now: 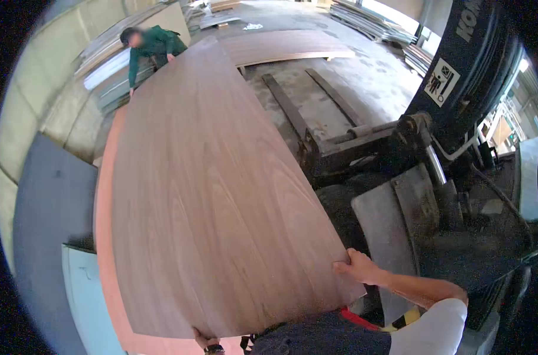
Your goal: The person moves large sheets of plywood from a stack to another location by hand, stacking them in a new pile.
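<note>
A large wood-grain sheet stretches from my body to the far end, lying over an orange-pink sheet whose left and near edges show. My left hand grips the sheet's near edge, with its fingers mostly below the edge. Out on the near right side, my right hand is closed around the sheet's edge, its thumb on top. At the far left corner, a co-worker in a green top bends over with both hands at the sheet's edge.
To my right stands a forklift, its forks pointing away along the floor. Beyond them lies another wood-grain sheet stack. Dark grey and pale blue panels are at the left. More sheets are stacked far right.
</note>
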The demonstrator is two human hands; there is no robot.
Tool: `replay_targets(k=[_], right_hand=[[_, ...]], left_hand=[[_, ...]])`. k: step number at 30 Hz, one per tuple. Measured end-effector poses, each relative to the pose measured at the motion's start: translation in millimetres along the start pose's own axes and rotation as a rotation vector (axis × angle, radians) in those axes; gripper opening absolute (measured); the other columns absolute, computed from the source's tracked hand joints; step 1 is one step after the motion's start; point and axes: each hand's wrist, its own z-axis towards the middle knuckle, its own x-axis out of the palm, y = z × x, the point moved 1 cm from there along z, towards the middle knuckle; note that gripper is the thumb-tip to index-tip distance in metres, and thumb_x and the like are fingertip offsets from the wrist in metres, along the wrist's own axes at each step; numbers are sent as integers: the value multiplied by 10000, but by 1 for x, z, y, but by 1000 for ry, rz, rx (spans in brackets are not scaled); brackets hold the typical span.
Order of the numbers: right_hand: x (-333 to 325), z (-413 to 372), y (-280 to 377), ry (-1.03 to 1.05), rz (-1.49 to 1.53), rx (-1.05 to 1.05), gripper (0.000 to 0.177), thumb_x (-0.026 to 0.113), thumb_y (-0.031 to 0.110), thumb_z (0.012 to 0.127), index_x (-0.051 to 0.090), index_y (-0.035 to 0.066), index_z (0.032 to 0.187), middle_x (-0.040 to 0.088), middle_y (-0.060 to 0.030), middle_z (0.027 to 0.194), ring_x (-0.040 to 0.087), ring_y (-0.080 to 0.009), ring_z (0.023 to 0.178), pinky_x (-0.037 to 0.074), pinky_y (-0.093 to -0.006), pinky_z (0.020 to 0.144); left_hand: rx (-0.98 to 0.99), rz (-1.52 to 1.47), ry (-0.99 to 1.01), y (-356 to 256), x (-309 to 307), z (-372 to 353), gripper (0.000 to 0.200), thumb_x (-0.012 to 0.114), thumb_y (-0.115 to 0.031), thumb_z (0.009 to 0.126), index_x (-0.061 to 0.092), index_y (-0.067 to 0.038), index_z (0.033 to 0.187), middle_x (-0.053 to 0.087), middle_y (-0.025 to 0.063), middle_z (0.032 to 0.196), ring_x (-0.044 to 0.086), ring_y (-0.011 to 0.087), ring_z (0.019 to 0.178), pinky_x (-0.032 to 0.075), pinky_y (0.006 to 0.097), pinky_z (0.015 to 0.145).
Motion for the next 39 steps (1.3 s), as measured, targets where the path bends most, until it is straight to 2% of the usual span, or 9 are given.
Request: replay_targets(k=[4, 9, 11, 14, 16, 23, 29, 33, 39], right_hand=[[-2, -9, 16, -9, 49, 77, 514, 553, 469, 669, 468, -8, 843, 550, -186, 787, 543, -328, 744, 433, -374, 650], [-11, -21, 38, -173, 3, 79, 496, 567, 441, 672, 455, -28, 790, 542, -175, 712, 549, -279, 682, 423, -359, 591], [-15, -21, 46, -294, -31, 42, 479, 583, 417, 672, 443, -34, 749, 535, -153, 651, 551, -232, 624, 416, -339, 535], [-31, -26, 63, -251, -20, 84, 532, 552, 474, 666, 470, -36, 792, 551, -209, 752, 549, -336, 709, 430, -380, 612], [-29, -21, 72, -310, -22, 75, 466, 604, 410, 648, 457, -28, 712, 533, -150, 649, 546, -223, 615, 412, -332, 534], [-26, 7, 97, -330, 73, 77, 470, 601, 413, 650, 466, -32, 720, 525, -123, 624, 530, -196, 594, 409, -322, 523], [-50, 60, 103, -170, 96, 116, 567, 551, 437, 664, 476, -78, 888, 558, -195, 810, 559, -266, 763, 436, -348, 657], [-62, 106, 107, -292, 107, -6, 471, 610, 384, 649, 449, -44, 764, 509, -97, 611, 513, -160, 528, 408, -294, 467], [-108, 183, 120, -226, 56, 55, 502, 595, 406, 653, 457, -55, 795, 540, -118, 658, 541, -192, 610, 422, -308, 527]], left_hand=[[-14, 53, -58, 7, -6, 41, 487, 416, -431, 773, 444, -88, 1118, 436, 81, 1163, 387, 287, 1065, 286, 440, 904], [-80, -93, -9, 21, 19, 80, 469, 402, -418, 780, 444, -92, 1115, 444, 77, 1154, 391, 281, 1060, 267, 442, 912], [-107, -40, 182, 20, 22, 98, 470, 408, -411, 777, 437, -90, 1120, 444, 74, 1154, 391, 281, 1060, 268, 450, 908], [-174, -48, 291, 15, 49, 101, 501, 412, -428, 769, 419, -86, 1135, 428, 78, 1170, 383, 289, 1069, 273, 460, 901], [-188, -64, 275, 10, 68, 114, 501, 407, -430, 771, 421, -84, 1133, 429, 80, 1169, 381, 289, 1072, 274, 460, 902], [-170, -98, 9, -10, 129, 141, 516, 403, -445, 766, 420, -83, 1133, 430, 87, 1165, 383, 291, 1071, 283, 457, 901], [-203, -197, 22, -3, 175, 180, 511, 416, -427, 739, 433, -87, 1119, 421, 78, 1177, 380, 289, 1074, 293, 457, 891], [-152, -97, 376, 7, 179, 241, 518, 419, -419, 731, 415, -97, 1138, 413, 73, 1185, 374, 292, 1077, 285, 466, 890], [-78, 47, 127, 22, 274, 245, 553, 414, -456, 746, 397, -80, 1152, 383, 80, 1210, 346, 298, 1098, 269, 452, 905]])
